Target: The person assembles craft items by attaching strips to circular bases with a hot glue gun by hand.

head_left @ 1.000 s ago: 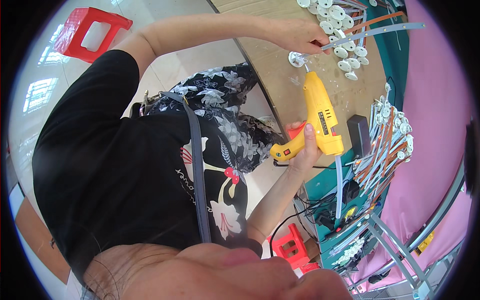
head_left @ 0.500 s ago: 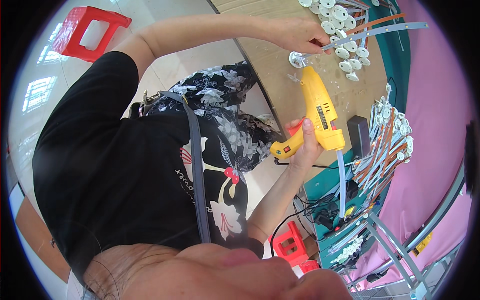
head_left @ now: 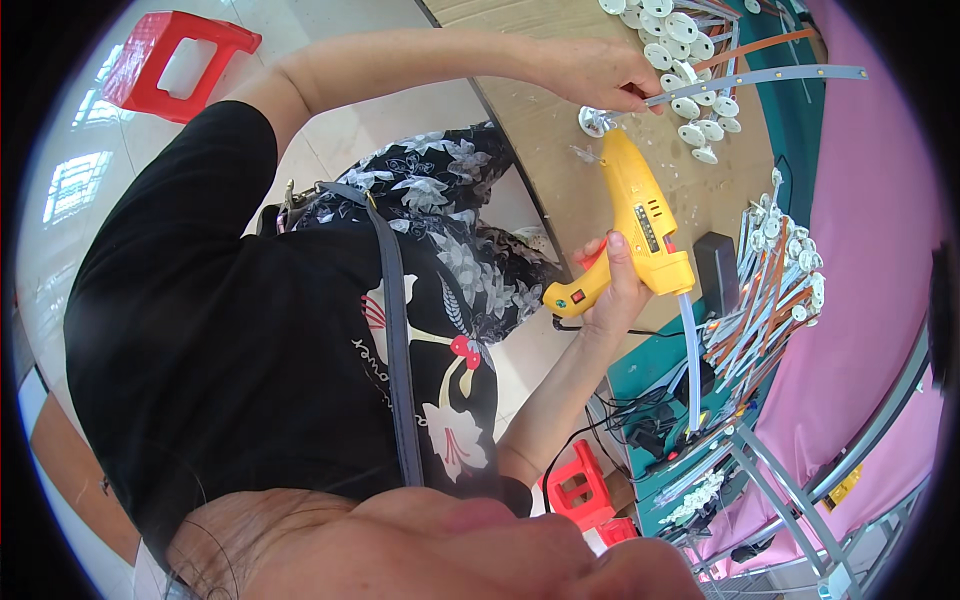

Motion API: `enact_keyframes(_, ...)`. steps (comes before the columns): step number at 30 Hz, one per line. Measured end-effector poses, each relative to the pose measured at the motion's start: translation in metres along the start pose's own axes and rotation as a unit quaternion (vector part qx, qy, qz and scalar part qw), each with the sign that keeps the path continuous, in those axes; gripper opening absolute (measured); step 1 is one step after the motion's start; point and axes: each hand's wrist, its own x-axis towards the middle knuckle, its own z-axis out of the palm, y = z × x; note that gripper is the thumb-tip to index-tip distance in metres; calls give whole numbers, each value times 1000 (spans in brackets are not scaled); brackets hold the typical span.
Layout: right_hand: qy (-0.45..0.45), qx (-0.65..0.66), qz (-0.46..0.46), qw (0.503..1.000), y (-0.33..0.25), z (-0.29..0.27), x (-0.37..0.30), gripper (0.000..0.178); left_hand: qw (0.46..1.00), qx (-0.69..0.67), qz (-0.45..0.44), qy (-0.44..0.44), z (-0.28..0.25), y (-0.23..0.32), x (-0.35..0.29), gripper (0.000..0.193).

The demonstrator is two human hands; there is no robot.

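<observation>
My left hand (head_left: 605, 75) pinches a long pale-grey LED strip (head_left: 770, 77) dotted with small yellow chips; it sticks out to the right. Just below those fingers, a white round disc (head_left: 591, 122) lies on the cardboard-brown tabletop (head_left: 540, 120); fingers hide how strip and disc meet. Around the handle of a yellow hot glue gun (head_left: 636, 205) my right hand (head_left: 622, 285) is closed, its fingers by the red trigger. The nozzle points up toward the disc, close to it; touching or not, I cannot tell. A translucent glue stick (head_left: 692, 360) trails from the gun's back.
Many white discs (head_left: 684, 107) with strips lie piled at the table's far side. More strips with discs (head_left: 770, 290) are bundled at the right, near a black box (head_left: 716, 272). Cables (head_left: 625, 405) hang below. Red stools (head_left: 150, 70) stand on the floor.
The glue gun has edged slightly up and right, its glue stick swinging a little right. The LED strip's free end has shifted slightly right and down. Both hands keep their hold.
</observation>
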Motion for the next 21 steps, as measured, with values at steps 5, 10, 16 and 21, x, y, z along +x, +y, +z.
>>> enact_keyframes(5,-2,2,-9,1000,-2,4,-2,27,1000,-2,-2,-5,-1,4,-2,20)
enact_keyframes(10,-2,-10,-10,1000,-1,4,-3,28,1000,-5,6,2,0,0,-1,20)
enact_keyframes(16,2,-7,-11,1000,1,2,-1,28,1000,0,-1,-2,0,0,0,20)
enact_keyframes(21,10,-1,-5,1000,0,5,-4,28,1000,0,11,8,0,1,-1,19)
